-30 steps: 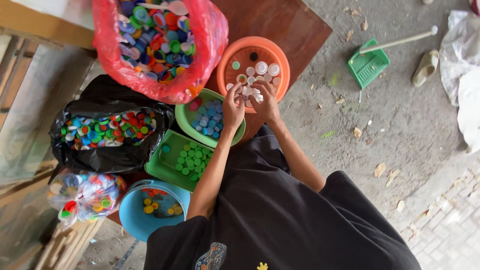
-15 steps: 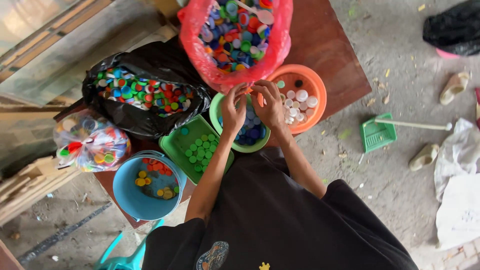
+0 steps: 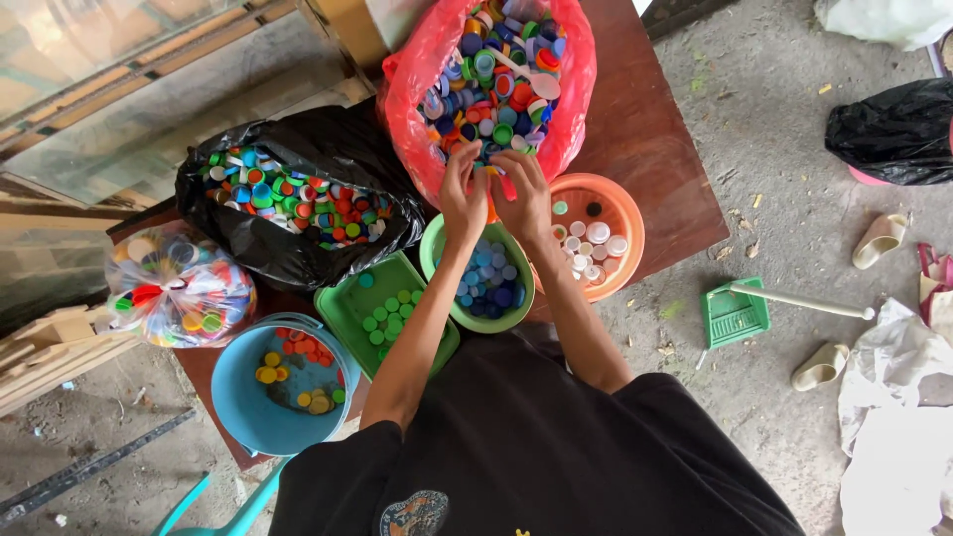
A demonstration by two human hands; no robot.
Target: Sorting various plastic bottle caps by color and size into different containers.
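A brown table [image 3: 660, 149] carries the whole spread, and the person in a black shirt [image 3: 536, 447] leans over its near edge. At the far side stands the red bag [image 3: 571, 94], open and heaped with mixed caps [image 3: 491, 65] in many colours. Left of it lies a black bag [image 3: 308, 243], also open on a pile of mixed caps. At the table's left corner sits a clear bag [image 3: 179, 288], knotted shut and full of caps.

Nearer the person stand four containers. A blue bucket [image 3: 243, 402] holds a few red and yellow caps. Just beside it, a green tray [image 3: 342, 303] holds green caps. A green bowl [image 3: 432, 248] with blue caps sits under the forearms, and an orange bowl [image 3: 625, 213] with white caps stands to its right, touching it or nearly so.

The left hand [image 3: 465, 199] and right hand [image 3: 523, 194] lie side by side at the red bag's near lip, fingers spread down into the caps there. Whether either hand grips a cap cannot be told, since the fingertips are buried among them.

On the concrete floor [image 3: 794, 129] to the right lie a green dustpan [image 3: 737, 313], two pale sandals [image 3: 879, 238] and another black bag
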